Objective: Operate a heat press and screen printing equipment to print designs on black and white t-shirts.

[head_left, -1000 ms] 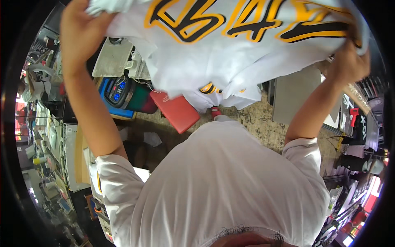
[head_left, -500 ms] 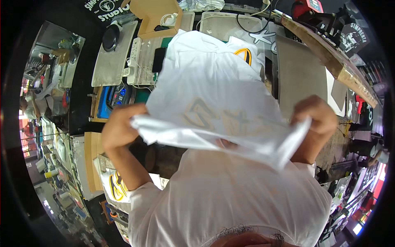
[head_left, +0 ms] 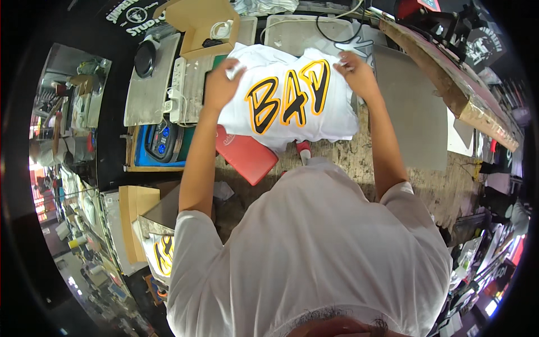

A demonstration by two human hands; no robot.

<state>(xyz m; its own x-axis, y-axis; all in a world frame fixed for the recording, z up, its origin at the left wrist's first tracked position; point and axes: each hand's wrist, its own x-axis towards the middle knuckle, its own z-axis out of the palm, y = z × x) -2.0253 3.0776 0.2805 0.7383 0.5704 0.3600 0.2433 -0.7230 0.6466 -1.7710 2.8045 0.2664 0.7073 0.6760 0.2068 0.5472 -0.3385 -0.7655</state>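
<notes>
A white shirt [head_left: 230, 121] lies folded over on the worktable, with large black lettering edged in orange facing up. My left hand [head_left: 223, 87] has its fingers closed on the far left edge of the shirt. At the far right edge, my right hand [head_left: 359, 76] pinches the cloth between thumb and fingers. From under the shirt's near left side juts a flat red case [head_left: 250, 157]. Close to the near edge of the fabric is a small red and white object [head_left: 304, 150], partly covered.
An open cardboard box [head_left: 205, 28] with cables stands at the back left, near a white power strip [head_left: 177, 84]. A blue tray [head_left: 147, 154] holds a dark device at left. Right of the shirt are a grey board [head_left: 412, 106] and a raised wooden-edged panel [head_left: 443, 78].
Both hands have moved away from my body to the far edge, folding the shirt over. Its lettering now faces up, and the red case has come into view.
</notes>
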